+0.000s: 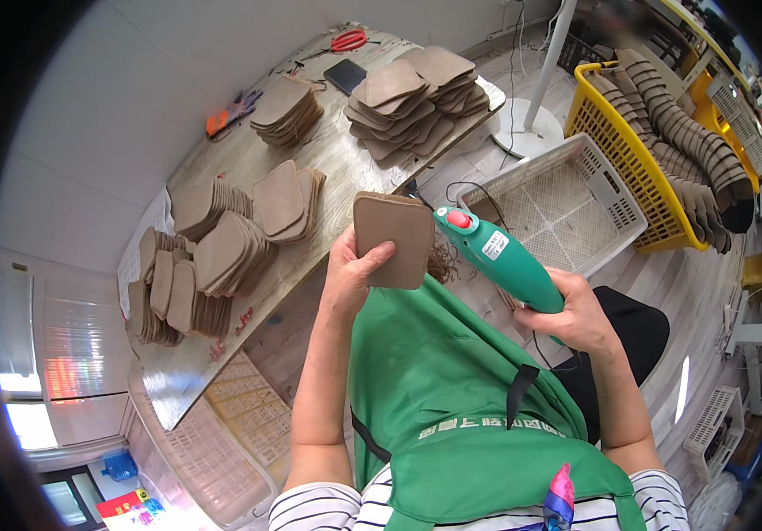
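Observation:
In front of my green apron, my left hand is closed on a brown flat pad with rounded corners, the thumb across its face. It looks like leather or suede, with more than one layer at the top edge. My right hand is wrapped round the rear of a green handheld electric tool with a red button. Its front end points at the pad's right edge, close to it; whether they touch I cannot tell. A dark cord trails near the tool.
On the table lie several stacks of brown pads, red-handled scissors, a black phone and an orange-grey glove. Right of it stand a white crate, a yellow basket of brown pieces and a pole on a round base.

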A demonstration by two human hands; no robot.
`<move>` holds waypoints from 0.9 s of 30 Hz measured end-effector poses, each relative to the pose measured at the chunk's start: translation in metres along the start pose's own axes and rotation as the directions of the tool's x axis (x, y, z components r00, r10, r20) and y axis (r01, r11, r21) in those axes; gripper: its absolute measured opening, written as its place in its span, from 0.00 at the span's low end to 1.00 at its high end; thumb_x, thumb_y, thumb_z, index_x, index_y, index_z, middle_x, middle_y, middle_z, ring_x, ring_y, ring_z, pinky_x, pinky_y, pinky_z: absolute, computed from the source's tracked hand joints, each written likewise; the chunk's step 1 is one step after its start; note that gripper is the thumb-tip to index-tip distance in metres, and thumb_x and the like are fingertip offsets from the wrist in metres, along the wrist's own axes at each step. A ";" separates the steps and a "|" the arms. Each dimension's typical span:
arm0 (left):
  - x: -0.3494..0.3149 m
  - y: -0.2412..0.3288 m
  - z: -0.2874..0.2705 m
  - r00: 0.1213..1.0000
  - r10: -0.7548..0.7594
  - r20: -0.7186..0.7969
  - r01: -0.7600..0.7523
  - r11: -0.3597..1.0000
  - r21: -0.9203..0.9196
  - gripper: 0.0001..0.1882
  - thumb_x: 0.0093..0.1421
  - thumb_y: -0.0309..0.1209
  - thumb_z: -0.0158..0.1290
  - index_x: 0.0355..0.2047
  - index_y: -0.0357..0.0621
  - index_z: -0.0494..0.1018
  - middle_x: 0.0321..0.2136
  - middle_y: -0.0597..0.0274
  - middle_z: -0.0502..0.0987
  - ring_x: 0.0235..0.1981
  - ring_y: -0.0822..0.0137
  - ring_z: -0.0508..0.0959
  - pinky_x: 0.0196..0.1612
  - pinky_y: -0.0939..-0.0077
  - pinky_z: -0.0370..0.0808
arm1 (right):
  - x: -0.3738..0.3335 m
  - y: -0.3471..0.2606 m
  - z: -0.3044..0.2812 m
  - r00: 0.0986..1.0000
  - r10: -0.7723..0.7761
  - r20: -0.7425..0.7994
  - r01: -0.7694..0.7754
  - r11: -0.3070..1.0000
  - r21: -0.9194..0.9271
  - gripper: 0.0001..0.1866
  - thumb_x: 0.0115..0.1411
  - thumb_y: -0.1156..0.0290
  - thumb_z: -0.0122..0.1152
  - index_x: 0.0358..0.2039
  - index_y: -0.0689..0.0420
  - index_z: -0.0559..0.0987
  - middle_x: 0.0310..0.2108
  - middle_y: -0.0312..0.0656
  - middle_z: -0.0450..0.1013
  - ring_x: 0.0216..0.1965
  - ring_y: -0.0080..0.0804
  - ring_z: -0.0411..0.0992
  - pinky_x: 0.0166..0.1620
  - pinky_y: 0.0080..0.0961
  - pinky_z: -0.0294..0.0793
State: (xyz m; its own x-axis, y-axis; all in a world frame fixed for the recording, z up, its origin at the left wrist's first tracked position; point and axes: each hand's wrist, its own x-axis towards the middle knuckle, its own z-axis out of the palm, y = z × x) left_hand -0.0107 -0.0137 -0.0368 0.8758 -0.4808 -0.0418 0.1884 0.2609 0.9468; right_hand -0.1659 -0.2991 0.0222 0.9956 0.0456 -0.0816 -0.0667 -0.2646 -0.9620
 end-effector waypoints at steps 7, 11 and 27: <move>0.001 0.034 -0.017 0.992 -0.116 0.051 0.106 0.981 0.164 0.27 0.58 0.27 0.62 0.57 0.36 0.71 0.48 0.62 0.79 0.49 0.71 0.78 0.55 0.73 0.73 | 0.003 -0.006 -0.025 0.996 -0.022 0.088 0.040 0.978 -0.202 0.15 0.45 0.72 0.70 0.34 0.65 0.78 0.28 0.42 0.73 0.30 0.31 0.71 0.36 0.28 0.72; 0.001 0.042 -0.020 0.991 -0.121 0.058 0.106 0.973 0.206 0.27 0.58 0.26 0.61 0.58 0.36 0.70 0.49 0.62 0.79 0.49 0.71 0.77 0.56 0.73 0.73 | 0.004 -0.007 -0.027 0.995 -0.039 0.092 0.057 0.978 -0.200 0.16 0.45 0.72 0.70 0.34 0.65 0.78 0.28 0.42 0.73 0.30 0.32 0.71 0.36 0.29 0.71; -0.002 0.045 -0.011 0.959 -0.219 0.180 0.155 0.937 0.313 0.27 0.59 0.25 0.61 0.58 0.34 0.68 0.47 0.64 0.76 0.49 0.75 0.73 0.55 0.77 0.70 | 0.007 -0.005 -0.024 0.993 -0.073 0.095 0.092 0.972 -0.216 0.15 0.44 0.70 0.70 0.31 0.64 0.78 0.26 0.42 0.72 0.27 0.33 0.70 0.33 0.29 0.70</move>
State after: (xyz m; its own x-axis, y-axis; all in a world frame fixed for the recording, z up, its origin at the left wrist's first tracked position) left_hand 0.0007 0.0084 0.0023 0.7185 -0.6691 -0.1897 0.1733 -0.0920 0.9806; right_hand -0.1569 -0.3209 0.0325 0.9871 0.1558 -0.0357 0.0407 -0.4614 -0.8862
